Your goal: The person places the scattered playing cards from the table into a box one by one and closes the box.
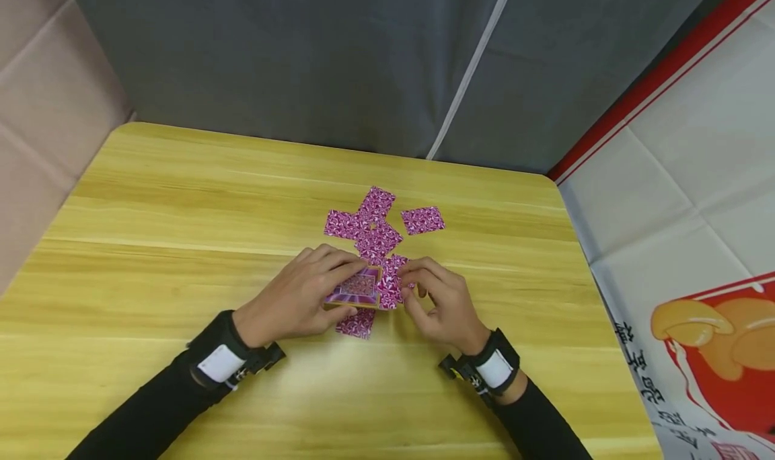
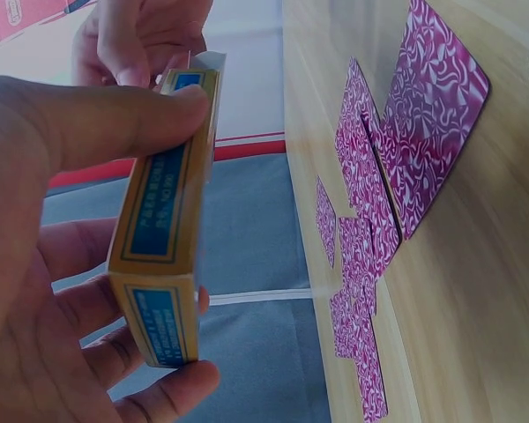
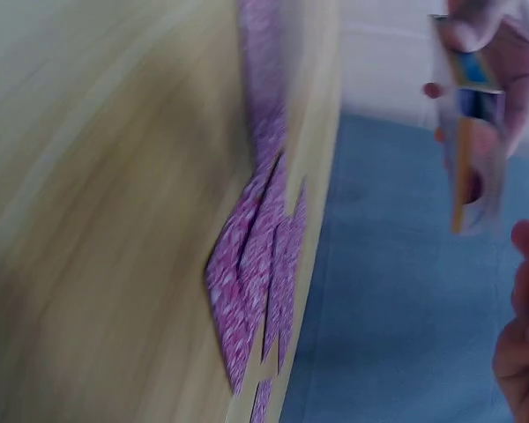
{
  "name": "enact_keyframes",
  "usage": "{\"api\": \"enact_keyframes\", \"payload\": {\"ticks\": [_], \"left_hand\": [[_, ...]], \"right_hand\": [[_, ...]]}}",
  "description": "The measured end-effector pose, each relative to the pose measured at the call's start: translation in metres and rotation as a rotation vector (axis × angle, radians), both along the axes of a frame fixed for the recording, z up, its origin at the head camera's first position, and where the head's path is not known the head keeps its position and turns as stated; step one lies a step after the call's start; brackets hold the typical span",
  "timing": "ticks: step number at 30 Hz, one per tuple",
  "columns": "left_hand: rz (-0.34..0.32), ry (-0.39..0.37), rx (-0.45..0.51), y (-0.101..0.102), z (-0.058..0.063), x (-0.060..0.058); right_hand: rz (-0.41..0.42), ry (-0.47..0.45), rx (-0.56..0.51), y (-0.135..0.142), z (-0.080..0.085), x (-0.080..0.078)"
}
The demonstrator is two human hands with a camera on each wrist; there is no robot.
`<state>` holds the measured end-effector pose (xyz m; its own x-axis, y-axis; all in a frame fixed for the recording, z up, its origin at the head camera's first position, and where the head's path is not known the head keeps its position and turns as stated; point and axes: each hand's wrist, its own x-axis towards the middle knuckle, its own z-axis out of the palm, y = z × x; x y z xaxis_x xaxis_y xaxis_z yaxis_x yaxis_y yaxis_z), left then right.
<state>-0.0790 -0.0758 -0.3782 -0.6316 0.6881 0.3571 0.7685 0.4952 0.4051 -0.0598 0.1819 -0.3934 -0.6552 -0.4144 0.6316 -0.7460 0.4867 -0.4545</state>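
Left hand: yours (image 1: 303,288) is clamped on the box, thumb (image 2: 141,115) along one narrow printed side, the other fingers spread around the far side.
Box: a small card box (image 1: 358,286), in your left hand, raised above the table (image 1: 181,278); gold edges, blue label panels, a purple-and-pink broad face. Its end toward your right hand stands open, with a pale flap (image 2: 213,60) sticking out.
Pink cards: swirl-patterned cards (image 1: 378,239) lie on the table below and beyond the box, some overlapping in a rough cross; one pokes out on the near side, another shows at the box's right end.
Right hand: yours (image 1: 442,302) is just beside the open end, fingers bent, thumb and index tips near each other. The right wrist view is blurred, so can't tell whether they pinch anything.
Lone card: same pattern (image 1: 422,220), flat on the table, apart from the cluster, beyond your right hand.
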Motion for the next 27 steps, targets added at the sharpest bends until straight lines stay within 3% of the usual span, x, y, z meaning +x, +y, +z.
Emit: {"api": "enact_keyframes", "payload": {"ticks": [4, 12, 23, 27], "left_hand": [[0.001, -0.003, -0.011, 0.0, 0.0, 0.0], [-0.001, -0.002, -0.018, 0.001, 0.001, 0.001], [-0.002, 0.011, -0.023, 0.001, -0.001, 0.0], [-0.003, 0.007, -0.018, -0.001, -0.002, -0.001]], "right_hand": [[0.026, 0.076, 0.068, 0.002, -0.004, 0.001], [0.026, 0.149, 0.105, 0.0, -0.005, 0.002], [0.078, 0.172, 0.25, -0.009, 0.003, 0.005], [0.073, 0.198, 0.256, -0.009, 0.003, 0.005]]}}
